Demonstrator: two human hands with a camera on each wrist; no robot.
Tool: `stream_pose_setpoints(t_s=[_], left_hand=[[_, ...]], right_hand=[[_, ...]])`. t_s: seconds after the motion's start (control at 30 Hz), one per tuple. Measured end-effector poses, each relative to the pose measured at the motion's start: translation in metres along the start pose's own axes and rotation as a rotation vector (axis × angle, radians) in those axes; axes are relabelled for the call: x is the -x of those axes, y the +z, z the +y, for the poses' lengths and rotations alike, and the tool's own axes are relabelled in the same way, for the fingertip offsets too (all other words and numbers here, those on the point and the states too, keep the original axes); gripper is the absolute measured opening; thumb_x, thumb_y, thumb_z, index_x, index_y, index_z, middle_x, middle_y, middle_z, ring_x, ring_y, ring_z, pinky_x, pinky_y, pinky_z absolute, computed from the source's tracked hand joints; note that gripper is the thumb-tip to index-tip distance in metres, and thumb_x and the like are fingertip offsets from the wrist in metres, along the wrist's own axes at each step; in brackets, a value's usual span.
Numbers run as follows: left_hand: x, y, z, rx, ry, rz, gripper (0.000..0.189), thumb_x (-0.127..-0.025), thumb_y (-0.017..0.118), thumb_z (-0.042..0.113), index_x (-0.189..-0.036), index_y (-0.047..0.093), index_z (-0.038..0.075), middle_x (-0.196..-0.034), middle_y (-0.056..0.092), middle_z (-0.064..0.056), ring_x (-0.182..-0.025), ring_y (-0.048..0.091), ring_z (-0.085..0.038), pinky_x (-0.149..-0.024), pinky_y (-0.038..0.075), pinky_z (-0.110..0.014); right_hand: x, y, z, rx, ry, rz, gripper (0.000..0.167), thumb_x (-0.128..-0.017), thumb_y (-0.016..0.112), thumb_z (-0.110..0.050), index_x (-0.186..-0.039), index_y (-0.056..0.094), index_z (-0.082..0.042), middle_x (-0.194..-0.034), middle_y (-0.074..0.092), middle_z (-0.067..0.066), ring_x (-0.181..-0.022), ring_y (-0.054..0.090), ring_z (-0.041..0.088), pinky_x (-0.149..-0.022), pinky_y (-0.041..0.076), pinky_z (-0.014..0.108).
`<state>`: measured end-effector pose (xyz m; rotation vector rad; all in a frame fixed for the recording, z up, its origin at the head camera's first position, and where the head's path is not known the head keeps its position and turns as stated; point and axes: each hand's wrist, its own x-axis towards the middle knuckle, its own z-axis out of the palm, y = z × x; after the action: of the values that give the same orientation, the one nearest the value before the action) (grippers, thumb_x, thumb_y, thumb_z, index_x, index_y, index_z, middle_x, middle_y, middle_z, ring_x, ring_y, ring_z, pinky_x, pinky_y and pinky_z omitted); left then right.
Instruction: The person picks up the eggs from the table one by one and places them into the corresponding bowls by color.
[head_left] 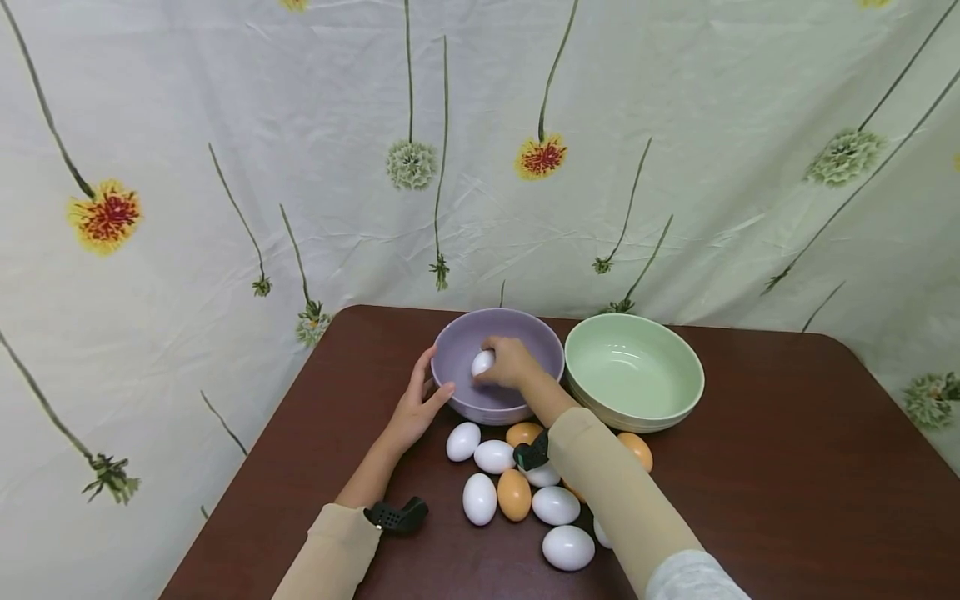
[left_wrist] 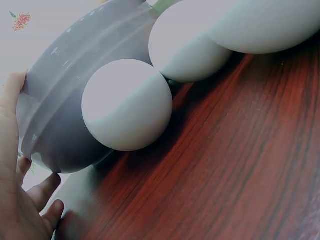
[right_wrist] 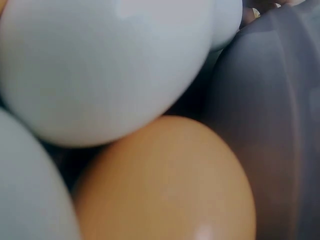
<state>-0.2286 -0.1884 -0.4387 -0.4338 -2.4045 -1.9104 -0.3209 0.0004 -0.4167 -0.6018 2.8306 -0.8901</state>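
Inside the purple bowl, my right hand pinches a white egg between thumb and fingers, low over the bowl's inner surface. My left hand holds the same bowl at its left side, thumb at the near rim and fingers along the outer wall. Up close in the left wrist view, a white egg stands by the bowl's wall. The right wrist view is filled by a large white egg and an orange egg beside the purple wall; the right hand is out of that view.
A light green bowl stands right of the purple one. Several white and orange eggs, such as an orange egg and a white egg, lie on the dark table before the bowls. My right forearm covers some. Behind hangs a flowered cloth.
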Motion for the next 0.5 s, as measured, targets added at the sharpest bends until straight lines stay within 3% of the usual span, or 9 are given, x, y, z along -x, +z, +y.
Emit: stream_pose_setpoints(t_s=[0.3, 0.5], left_hand=[[0.0015, 0.0013, 0.0017, -0.002, -0.020, 0.004, 0.071, -0.099, 0.057, 0.011, -0.155, 0.014, 0.005, -0.156, 0.020, -0.025, -0.137, 0.031, -0.046, -0.106, 0.033, -0.055], [0.0006, 0.0008, -0.0001, -0.007, -0.013, 0.008, 0.071, -0.098, 0.057, 0.011, -0.155, 0.014, 0.005, -0.156, 0.021, -0.025, -0.137, 0.032, -0.045, -0.106, 0.033, -0.054]], right_hand=[[0.0017, 0.0007, 0.0007, -0.035, 0.027, -0.015, 0.064, -0.074, 0.086, -0.023, -0.127, 0.060, 0.000, -0.119, 0.063, 0.015, -0.111, 0.057, 0.029, -0.096, 0.045, 0.039], [0.0018, 0.0003, -0.0006, -0.091, 0.026, 0.019, 0.065, -0.074, 0.084, -0.023, -0.130, 0.059, -0.001, -0.122, 0.063, 0.014, -0.111, 0.058, 0.028, -0.094, 0.046, 0.037]])
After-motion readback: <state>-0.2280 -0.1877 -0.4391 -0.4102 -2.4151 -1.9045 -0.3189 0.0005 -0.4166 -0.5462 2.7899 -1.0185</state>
